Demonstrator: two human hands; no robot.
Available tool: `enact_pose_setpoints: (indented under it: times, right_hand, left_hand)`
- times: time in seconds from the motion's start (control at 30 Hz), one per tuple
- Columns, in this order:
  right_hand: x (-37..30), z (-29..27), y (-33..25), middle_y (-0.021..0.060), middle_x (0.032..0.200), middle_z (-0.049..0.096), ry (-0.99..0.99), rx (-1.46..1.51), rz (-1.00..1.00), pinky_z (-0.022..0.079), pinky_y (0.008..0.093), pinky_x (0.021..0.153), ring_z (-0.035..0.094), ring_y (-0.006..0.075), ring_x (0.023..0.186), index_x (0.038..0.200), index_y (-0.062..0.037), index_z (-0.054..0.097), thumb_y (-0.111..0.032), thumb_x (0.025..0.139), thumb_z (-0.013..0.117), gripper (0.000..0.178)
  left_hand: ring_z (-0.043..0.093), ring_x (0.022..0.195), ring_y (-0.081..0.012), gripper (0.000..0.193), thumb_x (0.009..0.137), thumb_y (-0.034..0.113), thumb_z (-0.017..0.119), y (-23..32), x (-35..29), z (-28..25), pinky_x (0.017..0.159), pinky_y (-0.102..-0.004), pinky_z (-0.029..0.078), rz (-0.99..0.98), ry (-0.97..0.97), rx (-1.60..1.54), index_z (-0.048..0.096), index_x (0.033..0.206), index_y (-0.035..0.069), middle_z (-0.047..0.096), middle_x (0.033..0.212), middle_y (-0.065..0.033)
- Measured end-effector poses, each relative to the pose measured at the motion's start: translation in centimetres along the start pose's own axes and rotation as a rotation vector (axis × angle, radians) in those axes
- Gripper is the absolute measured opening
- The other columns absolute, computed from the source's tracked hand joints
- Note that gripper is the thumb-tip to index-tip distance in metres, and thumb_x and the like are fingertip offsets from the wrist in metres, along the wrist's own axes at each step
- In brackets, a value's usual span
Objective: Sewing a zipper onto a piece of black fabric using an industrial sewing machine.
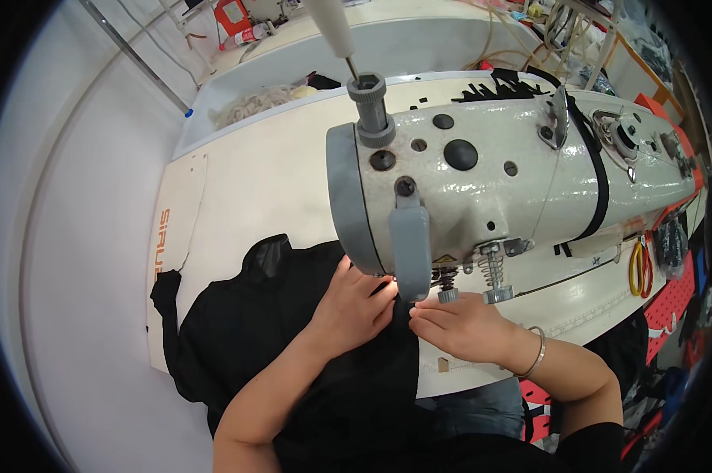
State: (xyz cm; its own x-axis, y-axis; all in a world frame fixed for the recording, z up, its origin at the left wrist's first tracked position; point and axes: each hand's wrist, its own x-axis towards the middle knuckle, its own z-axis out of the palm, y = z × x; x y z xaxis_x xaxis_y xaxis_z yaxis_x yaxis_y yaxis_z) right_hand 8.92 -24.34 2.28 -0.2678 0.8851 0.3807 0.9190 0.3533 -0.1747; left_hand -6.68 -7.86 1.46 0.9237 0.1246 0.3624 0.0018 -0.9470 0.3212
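Observation:
Black fabric, perhaps part of a garment, lies across the pale sewing table and hangs over its front edge. A white industrial sewing machine stands over its right side. My left hand rests on the cloth just left of the machine's head, fingers stretched forward, some tips hidden under the head. My right hand, with a bangle at the wrist, is closed in a pinch at the cloth's right edge. A small light glows between the hands; the needle and presser foot are hidden.
Yellow-and-red-handled scissors lie at the table's right. Black strips sit behind the machine. At the back is a trough holding pale scraps. A white wall borders the left. A grey lever hangs at the machine's front.

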Motion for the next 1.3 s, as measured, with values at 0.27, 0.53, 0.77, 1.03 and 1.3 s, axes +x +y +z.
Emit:
enact_pose_setpoints:
  times: [0.27,0.53,0.77,1.03,1.3]
  right_hand:
    - [0.3,0.4,1.0,-0.0058,0.098,0.066,-0.012,-0.064,-0.027,0.045,0.0268,0.053,0.065,0.0108,0.083,0.092,-0.0132,0.062,-0.014,0.08,0.062,0.012]
    - [2.2,0.7,-0.6,-0.0024,0.081,0.054,0.027,-0.046,0.009,0.049,0.03,0.056,0.06,0.0139,0.08,0.092,-0.0154,0.062,-0.015,0.074,0.061,0.017]
    - [-2.0,-1.2,-6.1,0.0017,0.088,0.06,-0.032,0.19,0.091,0.052,0.0312,0.069,0.06,0.021,0.088,0.095,-0.0117,0.066,-0.021,0.072,0.068,0.024]
    - [-6.9,-0.9,-12.8,0.0116,0.095,0.07,-0.099,0.862,0.832,0.052,0.0262,0.063,0.068,0.0202,0.073,0.108,-0.0014,0.064,-0.018,0.087,0.067,0.028]
    - [-7.0,1.8,-15.5,0.0017,0.085,0.064,0.108,1.444,1.112,0.047,0.0206,0.067,0.059,0.006,0.076,0.121,-0.0019,0.049,-0.01,0.087,0.068,0.04]
  left_hand:
    - [0.053,0.105,-0.029,0.015,0.073,0.01,0.068,-1.1,0.7,0.5,0.096,-0.046,0.041,-0.005,-0.007,-0.019,0.065,0.087,0.006,0.058,0.102,-0.0072]
    - [0.058,0.085,-0.027,0.015,0.08,0.021,0.067,-1.4,0.5,-1.0,0.081,-0.04,0.046,0.053,0.057,-0.016,0.065,0.087,0.008,0.062,0.086,-0.0046]
    - [0.059,0.085,-0.0288,0.044,0.07,0.03,0.079,11.9,-4.4,-8.4,0.073,-0.0371,0.049,-0.414,-0.243,-0.133,0.061,0.103,0.007,0.062,0.095,-0.0082]
    - [0.055,0.09,-0.0308,0.045,0.071,0.009,0.074,15.1,-11.6,-4.4,0.077,-0.0383,0.045,-0.687,0.156,0.281,0.058,0.112,0.004,0.059,0.099,-0.0135]
    - [0.061,0.068,-0.026,0.042,0.071,-0.009,0.057,14.1,-9.3,-14.3,0.067,-0.0317,0.05,-0.845,0.183,-0.147,0.062,0.112,-0.001,0.064,0.089,-0.0134]
